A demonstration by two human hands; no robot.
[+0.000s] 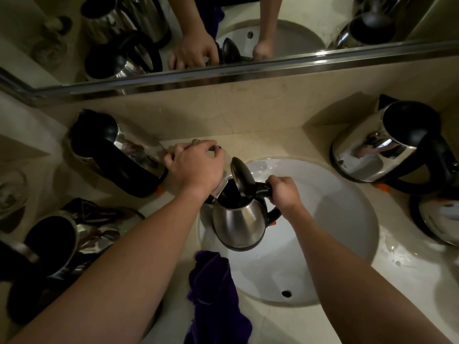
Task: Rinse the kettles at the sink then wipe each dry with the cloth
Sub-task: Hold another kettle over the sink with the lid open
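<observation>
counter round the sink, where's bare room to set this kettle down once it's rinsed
Bare counter runs along the front edge, between the purple cloth and the right forearm. A smaller patch lies behind the sink, left of the right rear kettle. The left side is crowded with kettles, and another fills the right edge.

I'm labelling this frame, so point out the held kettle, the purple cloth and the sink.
held kettle [239, 220]: head view, on its steel body.
purple cloth [213, 291]: head view, on its bunched middle.
sink [342, 219]: head view, on the bare white basin wall.

text: none legible | kettle [239, 219] base print: too small
</observation>
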